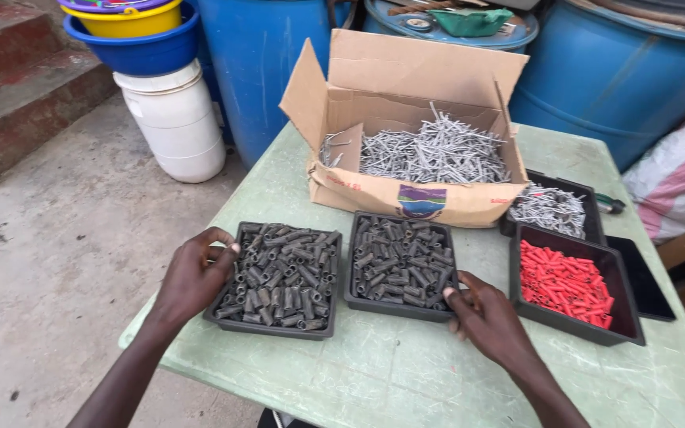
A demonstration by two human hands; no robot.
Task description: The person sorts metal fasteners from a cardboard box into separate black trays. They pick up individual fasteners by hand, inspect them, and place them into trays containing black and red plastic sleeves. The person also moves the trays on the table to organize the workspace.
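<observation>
Two black trays of dark grey wall plugs sit side by side on a pale green table (406,372). My left hand (193,277) rests on the left edge of the left tray (277,327), thumb hooked over its rim. My right hand (485,317) touches the front right corner of the middle tray (394,307), fingers curled against its rim. Whether either hand truly grips its tray, I cannot tell. To the right stands a black tray of red wall plugs (620,317).
An open cardboard box (374,190) of silvery nails stands behind the trays. A further black tray of nails (588,202) sits at the right. Blue barrels (612,71), a white bucket (176,119) with stacked basins and brick steps (17,87) surround the table.
</observation>
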